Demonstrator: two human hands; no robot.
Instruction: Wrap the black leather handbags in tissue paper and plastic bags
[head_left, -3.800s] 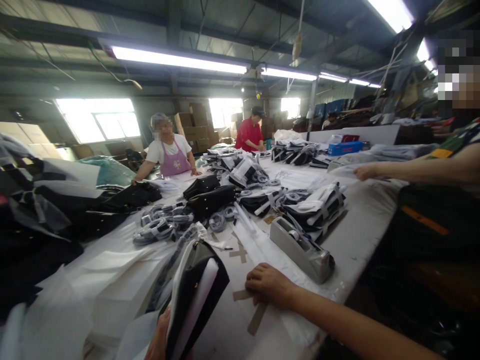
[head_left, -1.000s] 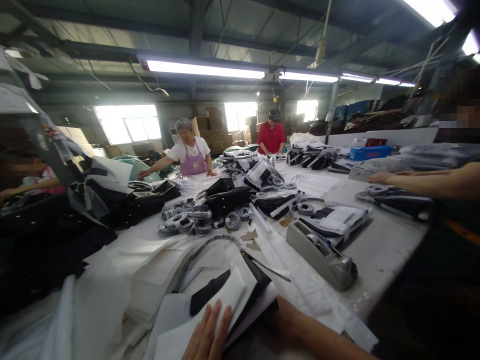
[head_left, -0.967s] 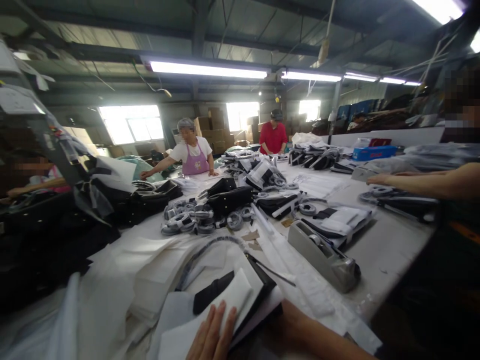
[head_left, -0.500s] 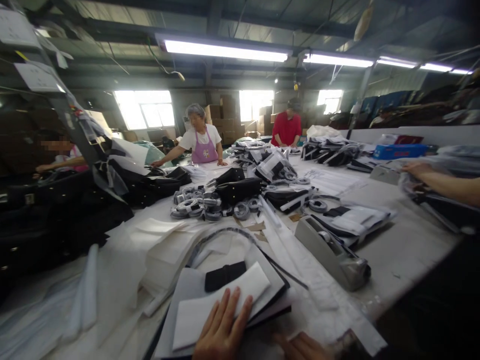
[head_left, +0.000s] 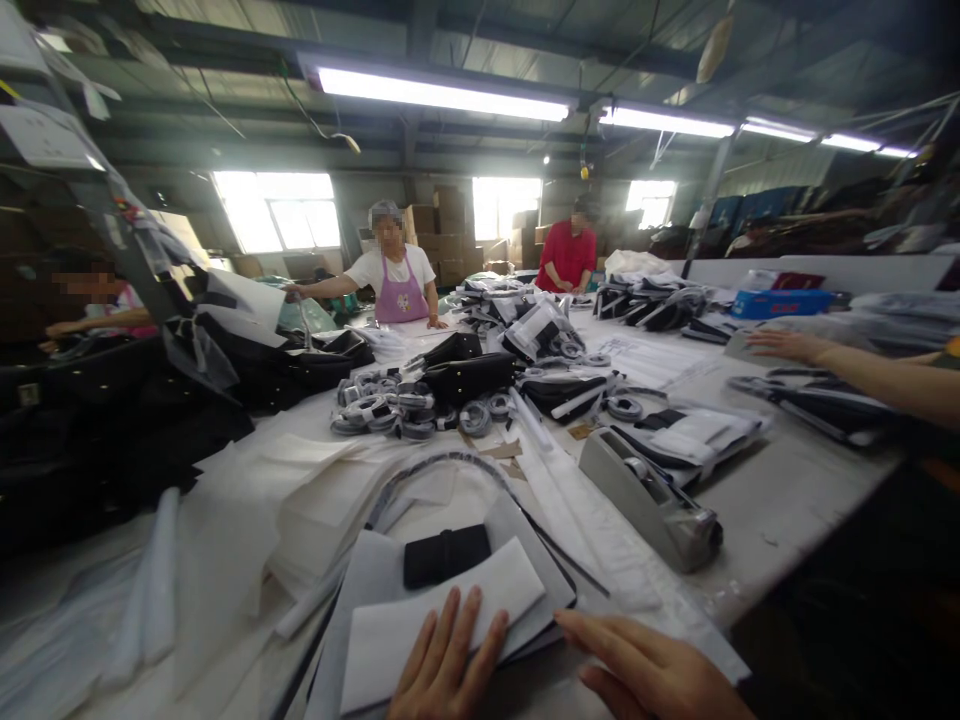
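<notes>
From mid-view, one left hand point(head_left: 450, 660) is counted at six o'clock and one right hand point(head_left: 641, 655) at five: two in all. At six, one black pouch point(head_left: 446, 556) and one folded white sheet point(head_left: 382, 635) are also counted. One tape dispenser point(head_left: 645, 500) is found at four o'clock, one blue box point(head_left: 780, 304) at three. Three windows point(head_left: 508, 208) are spread from ten to two. Grey coils point(head_left: 465, 420) cannot be exactly counted.

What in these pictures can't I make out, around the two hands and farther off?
- Head view: the part of the white pad under the left hand, hidden by that hand.
- Head view: the left wrist, cut off by the bottom edge.
- Head view: most of the co-worker behind the hand at right, cut off by the right edge.
- Head view: markings on the blue box, too small and blurred.
</notes>
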